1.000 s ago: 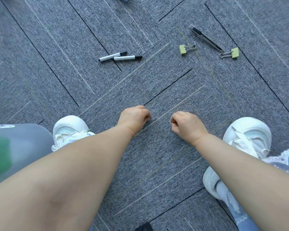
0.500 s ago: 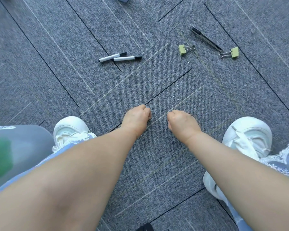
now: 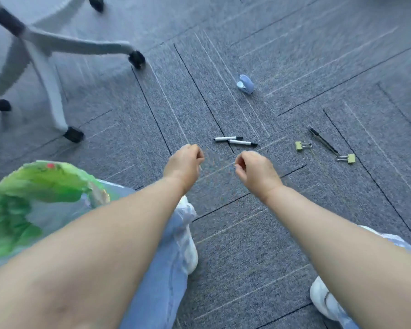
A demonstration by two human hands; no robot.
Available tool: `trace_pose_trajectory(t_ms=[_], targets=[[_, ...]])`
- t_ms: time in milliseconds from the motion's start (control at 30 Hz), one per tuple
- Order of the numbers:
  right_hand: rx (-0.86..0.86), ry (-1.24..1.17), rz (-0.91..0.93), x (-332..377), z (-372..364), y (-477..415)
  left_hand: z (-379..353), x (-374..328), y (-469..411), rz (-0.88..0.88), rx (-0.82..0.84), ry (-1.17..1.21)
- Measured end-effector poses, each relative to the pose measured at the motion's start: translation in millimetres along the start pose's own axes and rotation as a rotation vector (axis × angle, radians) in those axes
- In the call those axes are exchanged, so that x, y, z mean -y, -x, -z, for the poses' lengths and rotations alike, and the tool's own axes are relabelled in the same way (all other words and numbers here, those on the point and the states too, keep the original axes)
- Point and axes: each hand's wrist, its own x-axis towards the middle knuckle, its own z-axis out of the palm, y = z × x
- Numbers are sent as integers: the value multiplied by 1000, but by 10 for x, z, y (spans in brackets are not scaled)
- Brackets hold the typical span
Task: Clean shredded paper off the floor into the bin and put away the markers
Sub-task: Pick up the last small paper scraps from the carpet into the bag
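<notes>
Both arms reach forward and down over the grey carpet floor (image 3: 259, 233). The left hand (image 3: 184, 162) is curled into a loose fist with its knuckles up, and the right hand (image 3: 254, 169) is curled the same way, thumb tucked against the forefinger. Nothing shows in either grip, and since the palms face down I cannot tell whether a small scrap is pinched inside. The two hands are near each other but apart. Just beyond them lie the two markers (image 3: 235, 141), white-bodied with black caps, flat on the carpet with their ends crossing or touching, slightly closer to the right hand. To the left, beside the left forearm, stands the bin (image 3: 45, 184) with a green liner, blurred. Farther right of the markers lie two yellow binder clips (image 3: 303, 145) with a dark slim tool (image 3: 322, 140) between them. A small blue object (image 3: 245, 84) sits farther out on the carpet, and a grey chair base (image 3: 45, 51) with black castors stands at the upper left. White shoes (image 3: 323, 300) and blue jeans (image 3: 161, 269) show under the arms.
</notes>
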Motion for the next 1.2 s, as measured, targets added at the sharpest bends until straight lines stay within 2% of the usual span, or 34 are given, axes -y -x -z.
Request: trace_pose_trajectory(t_ms=[133, 267, 433, 567, 667, 867, 1000, 1067, 1200], targets=[[-10, 9, 190, 1140, 36, -14, 874, 728, 446, 86, -98, -29], [20, 41, 340, 2160, -233, 156, 1428, 1483, 1052, 184, -197, -11], [111, 90, 446, 2998, -811, 373, 1651, 2198, 1709, 270, -158, -22], [278, 342, 384, 3200, -1152, 441, 1605, 2544, 1979, 237, -47, -38], [287, 431, 324, 3268, -1254, 469, 1547, 2678, 2071, 240, 36, -27], [242, 520, 354, 3358, -1310, 475, 1549, 2686, 2054, 282, -80, -39], [308, 524, 360, 3351, -1321, 453, 1576, 2650, 2022, 303, -28, -132], [338, 489, 380, 3315, -1292, 467, 1565, 2658, 2024, 269, -36, -79], [246, 472, 419, 3284, -1252, 525, 1584, 2613, 2083, 269, -85, -21]])
